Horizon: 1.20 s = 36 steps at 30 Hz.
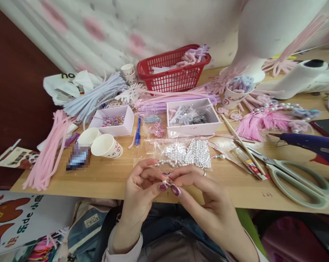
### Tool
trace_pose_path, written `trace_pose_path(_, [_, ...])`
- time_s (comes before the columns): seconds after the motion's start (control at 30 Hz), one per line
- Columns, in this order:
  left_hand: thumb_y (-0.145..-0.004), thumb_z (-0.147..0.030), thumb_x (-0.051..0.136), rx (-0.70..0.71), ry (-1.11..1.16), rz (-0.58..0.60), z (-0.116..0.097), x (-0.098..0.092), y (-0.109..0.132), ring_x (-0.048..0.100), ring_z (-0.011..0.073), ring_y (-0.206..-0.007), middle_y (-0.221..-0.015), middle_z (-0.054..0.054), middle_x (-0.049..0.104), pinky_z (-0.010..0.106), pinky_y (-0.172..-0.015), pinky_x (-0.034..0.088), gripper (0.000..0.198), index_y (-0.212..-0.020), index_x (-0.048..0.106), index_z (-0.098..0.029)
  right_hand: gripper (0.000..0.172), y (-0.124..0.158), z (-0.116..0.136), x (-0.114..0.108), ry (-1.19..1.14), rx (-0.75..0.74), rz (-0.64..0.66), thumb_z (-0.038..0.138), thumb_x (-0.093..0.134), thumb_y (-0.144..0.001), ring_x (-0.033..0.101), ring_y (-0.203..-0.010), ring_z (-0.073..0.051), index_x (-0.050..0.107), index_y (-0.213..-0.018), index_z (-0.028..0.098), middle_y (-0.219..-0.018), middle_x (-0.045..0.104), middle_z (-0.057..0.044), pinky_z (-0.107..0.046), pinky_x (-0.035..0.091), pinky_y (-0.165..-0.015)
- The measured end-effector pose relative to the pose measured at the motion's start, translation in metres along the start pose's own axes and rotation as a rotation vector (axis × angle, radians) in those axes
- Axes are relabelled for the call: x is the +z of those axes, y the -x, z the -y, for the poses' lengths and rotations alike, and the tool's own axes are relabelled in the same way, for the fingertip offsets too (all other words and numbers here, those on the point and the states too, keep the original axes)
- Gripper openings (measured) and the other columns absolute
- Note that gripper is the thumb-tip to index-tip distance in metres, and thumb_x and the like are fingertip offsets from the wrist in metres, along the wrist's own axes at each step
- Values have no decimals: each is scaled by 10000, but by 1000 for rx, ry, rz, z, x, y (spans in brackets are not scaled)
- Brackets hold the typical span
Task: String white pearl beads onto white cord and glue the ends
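My left hand (139, 194) and my right hand (208, 193) meet at the front edge of the table, thumbs and forefingers pinched together. Between the fingertips shows a small white pearl bead (164, 181); the fingers hide whatever else may be attached to it. The right hand wears a ring (204, 173). Just beyond the fingers lies a clear bag of white pearl beads (191, 153), with a few beads trailing out toward the left hand.
Behind the bag stand two white boxes of beads and trinkets (194, 129) (123, 128) and a red basket (169, 80). Paper cups (106, 146) are on the left. Scissors (298, 182), a wooden stick (243, 143) and a blue glue gun (309, 143) lie on the right.
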<state>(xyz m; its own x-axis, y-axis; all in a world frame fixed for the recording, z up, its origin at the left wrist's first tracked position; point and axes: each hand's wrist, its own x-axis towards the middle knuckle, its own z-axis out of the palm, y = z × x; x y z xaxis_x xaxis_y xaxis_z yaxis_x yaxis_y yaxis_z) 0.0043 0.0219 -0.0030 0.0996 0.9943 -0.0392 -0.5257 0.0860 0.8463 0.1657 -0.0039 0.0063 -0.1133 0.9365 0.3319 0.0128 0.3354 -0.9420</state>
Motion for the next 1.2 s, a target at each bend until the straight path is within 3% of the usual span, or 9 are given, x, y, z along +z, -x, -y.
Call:
trace_pose_path(0.33, [-705, -59, 882, -60, -132, 138, -12, -5, 3, 751, 96, -682, -745, -26, 800, 131, -680, 597, 502, -1148, 726, -237, 161, 1, 0, -6, 24, 2, 64, 103, 643, -933, 674, -1011, -118, 705, -977, 245, -1049, 715, -1, -207, 521, -918])
trace_pose_path(0.93, [-709, -130, 895, 84, -308, 40, -5, 2, 5, 734, 102, -744, -735, -39, 792, 172, -794, 576, 512, -1170, 714, -262, 176, 2, -3, -10, 11, 48, 62, 136, 602, -964, 682, -1023, -167, 718, -1025, 252, -1068, 719, -40, -287, 555, -912])
trace_pose_path(1.07, [-717, -170, 894, 130, -456, 15, -3, 1, 7, 749, 128, -745, -699, -36, 787, 193, -809, 578, 419, -1101, 755, -262, 174, 3, -5, -12, 0, 79, 70, 176, 600, -976, 688, -1011, -166, 754, -1007, 250, -1060, 727, -51, -282, 559, -909])
trace_pose_path(1.2, [-783, -183, 840, 212, -684, 7, -2, 1, 9, 775, 188, -775, -761, -13, 813, 297, -870, 593, 353, -1114, 775, -290, 169, 3, -10, -12, -13, 131, 38, 250, 618, -979, 696, -1009, -196, 788, -983, 258, -1044, 743, -65, -307, 567, -889])
